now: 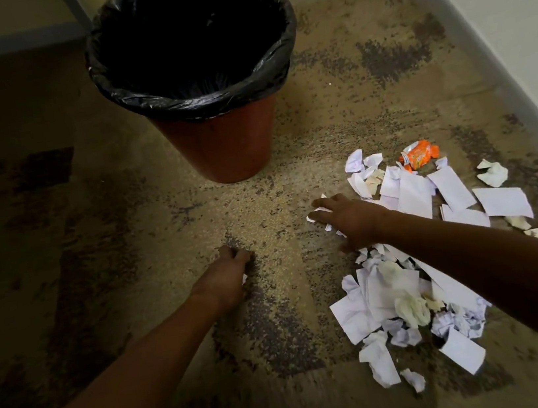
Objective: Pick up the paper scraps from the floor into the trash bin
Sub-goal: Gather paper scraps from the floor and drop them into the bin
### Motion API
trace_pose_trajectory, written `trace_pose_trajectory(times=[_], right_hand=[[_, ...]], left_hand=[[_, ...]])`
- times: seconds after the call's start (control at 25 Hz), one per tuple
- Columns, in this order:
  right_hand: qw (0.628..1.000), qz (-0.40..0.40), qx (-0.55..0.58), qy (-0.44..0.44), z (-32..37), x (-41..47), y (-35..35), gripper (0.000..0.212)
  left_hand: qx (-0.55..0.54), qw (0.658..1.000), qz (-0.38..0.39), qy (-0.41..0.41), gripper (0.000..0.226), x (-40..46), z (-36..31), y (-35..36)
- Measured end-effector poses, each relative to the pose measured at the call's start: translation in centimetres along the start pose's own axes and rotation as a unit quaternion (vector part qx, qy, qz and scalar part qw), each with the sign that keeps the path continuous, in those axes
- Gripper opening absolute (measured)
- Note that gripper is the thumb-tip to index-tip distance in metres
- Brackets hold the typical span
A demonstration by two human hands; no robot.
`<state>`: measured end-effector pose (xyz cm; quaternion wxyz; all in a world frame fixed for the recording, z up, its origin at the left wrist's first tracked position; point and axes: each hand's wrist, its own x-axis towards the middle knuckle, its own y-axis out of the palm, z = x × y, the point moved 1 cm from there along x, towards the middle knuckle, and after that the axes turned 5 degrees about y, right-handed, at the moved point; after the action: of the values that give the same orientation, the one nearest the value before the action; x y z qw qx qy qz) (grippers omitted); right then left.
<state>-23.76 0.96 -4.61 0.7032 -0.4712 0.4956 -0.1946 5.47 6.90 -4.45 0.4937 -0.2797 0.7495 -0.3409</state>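
Crouching view: a person bent low over the speckled floor [261,211], both bare arms reaching out.
Left hand: the left hand [227,272] sat knuckles-down with its fingers curled; a white sliver showed at its edge, probably a scrap held inside, though I could not be sure.
Bin: the trash bin [217,142], red-brown with a black liner [197,99], stood upright beyond both hands, well apart from the litter.
Right hand: the right hand [345,217] lay on a small white piece [317,212], fingers bent over it, closing rather than clamped as far as I could judge.
Paper scraps: the paper scraps [410,287] lay spread to the right, some flat slips, some crumpled balls, white and cream.
Handling: they looked feather-light, limp, easily torn; flat slips would want a fingernail under an edge, balls a simple pinch or a gathered handful.
Wrapper: an orange wrapper [419,155] lay at the far edge of the pile.
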Motion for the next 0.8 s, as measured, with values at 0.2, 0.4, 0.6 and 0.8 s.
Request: trace_pose_trajectory(times=[0.2,0.4,0.6,0.8], right_hand=[[1.0,0.001,-0.008,0.002,0.1,-1.4,0.7,0.093],[0.999,-0.026,-0.01,0.015,0.3,-2.7,1.7,0.072],[0.999,-0.035,0.018,0.023,0.4,-3.1,1.8,0.055],[0.997,-0.039,0.055,0.041,0.3,-2.7,1.9,0.048]], left_hand=[[-0.028,0.998,-0.051,0.018,0.028,1.6,-0.8,0.3],[-0.03,0.997,-0.053,0.055,0.016,2.8,-3.7,0.6],[-0.075,0.991,-0.086,0.073,0.013,4.5,-5.7,-0.4],[-0.149,0.975,-0.092,0.133,0.024,7.0,-8.8,-1.2]])
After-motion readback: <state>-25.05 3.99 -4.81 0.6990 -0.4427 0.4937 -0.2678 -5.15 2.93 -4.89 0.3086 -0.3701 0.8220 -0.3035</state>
